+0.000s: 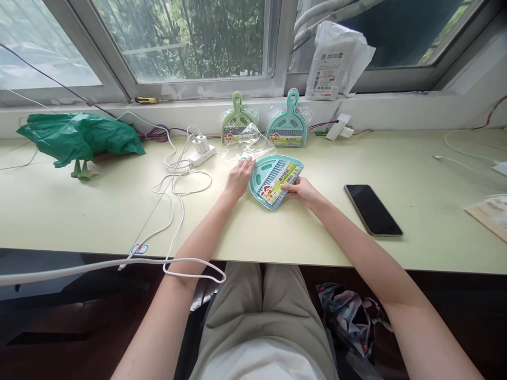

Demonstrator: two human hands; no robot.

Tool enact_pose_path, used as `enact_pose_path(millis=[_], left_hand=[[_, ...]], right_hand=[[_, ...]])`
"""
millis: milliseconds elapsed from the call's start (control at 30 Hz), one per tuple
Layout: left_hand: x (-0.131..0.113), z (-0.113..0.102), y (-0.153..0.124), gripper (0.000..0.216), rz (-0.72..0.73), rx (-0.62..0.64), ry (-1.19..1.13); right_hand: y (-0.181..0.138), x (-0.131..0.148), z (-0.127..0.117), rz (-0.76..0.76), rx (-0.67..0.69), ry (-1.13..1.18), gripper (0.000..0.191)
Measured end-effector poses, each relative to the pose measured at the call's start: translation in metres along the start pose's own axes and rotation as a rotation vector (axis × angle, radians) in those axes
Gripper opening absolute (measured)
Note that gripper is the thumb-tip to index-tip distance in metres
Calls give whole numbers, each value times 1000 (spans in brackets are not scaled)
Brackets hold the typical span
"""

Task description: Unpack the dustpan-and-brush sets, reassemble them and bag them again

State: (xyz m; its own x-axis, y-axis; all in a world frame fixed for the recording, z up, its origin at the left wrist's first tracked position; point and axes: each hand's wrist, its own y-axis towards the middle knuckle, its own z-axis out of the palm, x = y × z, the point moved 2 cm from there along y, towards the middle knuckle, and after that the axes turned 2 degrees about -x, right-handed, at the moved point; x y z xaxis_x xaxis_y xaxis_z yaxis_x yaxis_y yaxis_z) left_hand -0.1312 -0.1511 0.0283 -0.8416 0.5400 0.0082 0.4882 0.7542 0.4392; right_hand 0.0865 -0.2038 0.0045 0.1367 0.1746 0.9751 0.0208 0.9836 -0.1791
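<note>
A teal dustpan (263,170) lies tilted just above the table, its handle end toward the upper left. A small brush with blue bristles is nested in it, wrapped by a printed card label (280,183). My left hand (238,178) is closed over the dustpan's handle, which is mostly hidden under the fingers. A clear plastic bag (253,143) stands crumpled right behind those fingertips. With the thumb on the label, my right hand (301,192) grips the bristle side of the brush and dustpan.
Behind stand a green dustpan set (236,119) and another teal one (292,113), in clear wrap. White cables (174,184) and a power adapter (202,150) lie left, near a green plastic bag (83,137). A phone (373,210) rests right. A white package (330,66) leans on the window.
</note>
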Motion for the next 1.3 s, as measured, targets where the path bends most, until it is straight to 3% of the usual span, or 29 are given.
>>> enact_pose_path(millis=[233,433,500,633,767,800,867,933,1000,1133,1300], left_hand=[[-8,5,0,55,119,-94,-105],[-19,-8,-2,51,308,-120,-209],[-17,-13,-3,52,311,-153,-254],[-6,-17,-6,53,96,-400,-407],[10,-12,-2,82,-263,-682,-692],[13,-9,1,86,-324,-671,-800],[15,-1,9,84,-367,-508,-1061],[12,6,15,75,-334,-293,-1332],[5,9,16,67,-302,-164,-1544],[-14,9,11,54,-362,-46,-1741],[-28,1,6,54,-365,19,-1793]], right_hand=[[1,-2,-3,-137,-139,82,28],[4,-3,-1,-180,-100,126,44],[3,-2,0,-194,-88,137,49],[2,2,-1,-235,-78,179,52],[1,4,-3,-262,-74,208,51],[1,4,-3,-267,-67,212,51],[2,4,-3,-275,-50,219,51],[2,4,-3,-275,-41,219,51],[2,4,-3,-261,-35,206,51],[1,3,-1,-213,0,157,51],[-2,3,1,-231,-9,160,51]])
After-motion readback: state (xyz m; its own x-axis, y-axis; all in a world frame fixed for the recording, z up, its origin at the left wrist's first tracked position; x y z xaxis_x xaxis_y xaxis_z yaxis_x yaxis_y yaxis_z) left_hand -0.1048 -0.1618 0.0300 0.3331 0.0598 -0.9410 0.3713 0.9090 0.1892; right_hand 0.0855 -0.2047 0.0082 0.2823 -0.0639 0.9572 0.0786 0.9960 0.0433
